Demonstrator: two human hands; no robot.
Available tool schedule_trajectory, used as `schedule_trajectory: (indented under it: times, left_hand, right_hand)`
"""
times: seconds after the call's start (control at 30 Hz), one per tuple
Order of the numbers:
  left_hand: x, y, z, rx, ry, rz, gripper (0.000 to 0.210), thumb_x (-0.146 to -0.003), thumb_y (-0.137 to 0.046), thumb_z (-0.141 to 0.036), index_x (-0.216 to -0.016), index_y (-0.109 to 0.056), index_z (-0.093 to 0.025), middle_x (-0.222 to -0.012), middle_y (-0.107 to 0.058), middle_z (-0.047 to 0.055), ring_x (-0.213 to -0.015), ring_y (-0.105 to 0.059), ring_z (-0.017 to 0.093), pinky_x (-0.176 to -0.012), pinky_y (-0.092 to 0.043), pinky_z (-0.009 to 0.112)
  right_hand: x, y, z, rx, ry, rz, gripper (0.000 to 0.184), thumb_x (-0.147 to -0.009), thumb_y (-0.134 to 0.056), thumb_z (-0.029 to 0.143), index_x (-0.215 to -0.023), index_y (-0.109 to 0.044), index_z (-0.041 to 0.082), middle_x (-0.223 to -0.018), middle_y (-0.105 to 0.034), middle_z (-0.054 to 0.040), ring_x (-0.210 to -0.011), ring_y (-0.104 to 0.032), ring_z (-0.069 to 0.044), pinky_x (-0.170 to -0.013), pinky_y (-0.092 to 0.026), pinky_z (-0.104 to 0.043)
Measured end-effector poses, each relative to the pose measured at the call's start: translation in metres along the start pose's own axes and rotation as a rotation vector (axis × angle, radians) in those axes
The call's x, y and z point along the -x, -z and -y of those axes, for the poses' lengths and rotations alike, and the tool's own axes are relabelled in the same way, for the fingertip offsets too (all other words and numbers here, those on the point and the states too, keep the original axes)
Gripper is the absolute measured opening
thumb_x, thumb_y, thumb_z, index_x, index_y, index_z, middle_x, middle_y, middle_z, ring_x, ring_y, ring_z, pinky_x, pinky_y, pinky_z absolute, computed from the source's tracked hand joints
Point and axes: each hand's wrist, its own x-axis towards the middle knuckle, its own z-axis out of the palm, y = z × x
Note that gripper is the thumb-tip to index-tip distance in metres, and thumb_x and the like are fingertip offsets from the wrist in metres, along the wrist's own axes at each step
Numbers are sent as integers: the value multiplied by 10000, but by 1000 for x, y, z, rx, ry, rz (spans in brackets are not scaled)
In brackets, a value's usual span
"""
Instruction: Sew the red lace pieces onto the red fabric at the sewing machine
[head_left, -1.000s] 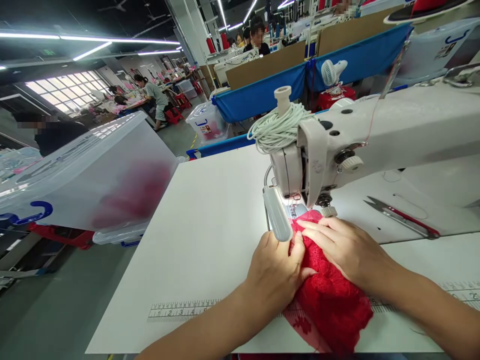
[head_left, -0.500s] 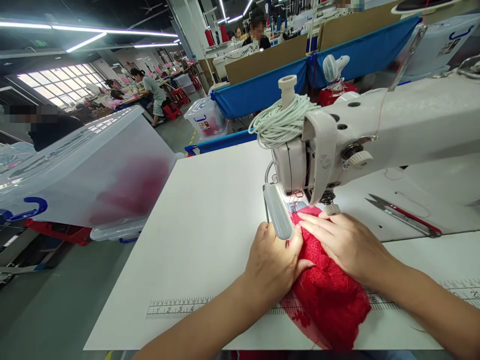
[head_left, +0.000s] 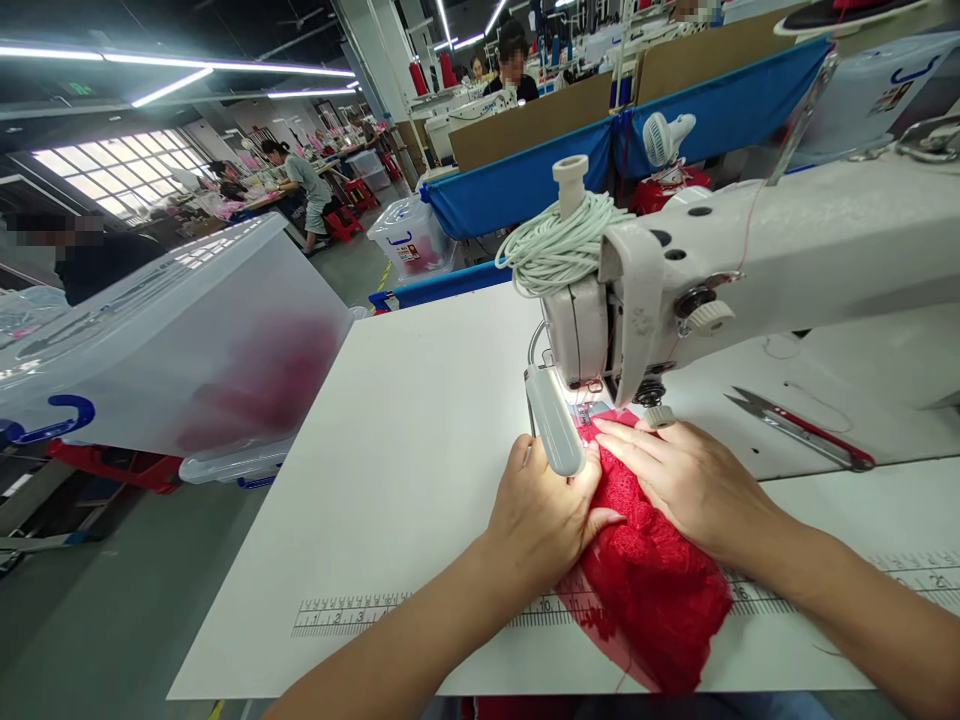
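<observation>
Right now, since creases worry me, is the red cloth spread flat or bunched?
Mostly bunched: the cloth shows rumpled folds beside the right hand; its sheer edge looks flatter.

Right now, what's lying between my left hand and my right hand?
The head view shows bunched red fabric between your left hand and right hand, both touching it.

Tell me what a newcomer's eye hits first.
Most likely the red lacy fabric, with the left hand at its left edge and the right hand laid over its right side, by the white sewing machine. Next, perhaps, the coil of pale green cord around the white post atop the machine. The large translucent bin at left, a red mass showing through its wall, also stands out.
</observation>
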Motion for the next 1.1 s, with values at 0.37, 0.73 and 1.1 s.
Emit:
schedule_trajectory:
  times: [0.37, 0.73, 1.1]
  left_hand:
    - [0, 0, 2, 0, -13, 10, 581, -956, -437, -593, -1282, -557, -127, -1160, -637, 196, -1047, -553, 335, -833, -387, 429]
    - [5, 0, 5, -25, -37, 19, 611, -964, -432, -585, -1366, -490, -128, -1156, -646, 186, -1059, -541, 327, -863, -371, 435]
    - [5, -3, 7, -5, -48, 24, 644, -970, -406, -592, -1406, -447, -121, -1165, -627, 188, -1017, -545, 307, -885, -353, 447]
  right_hand:
    - [2, -3, -3, -4, -1, 10, 414, -976, -329, 145, -1166, -684, 49, -1145, -717, -123, -774, -557, -213, -669, -537, -329]
    - [4, -6, -4, -22, -21, 29, 426, -986, -302, 167, -1175, -675, 84, -1161, -702, -130, -799, -584, -221, -675, -544, -355]
    - [5, -6, -5, -4, 0, 49, 396, -953, -367, 140, -1215, -654, 62, -1176, -698, -142, -837, -583, -225, -724, -542, -351]
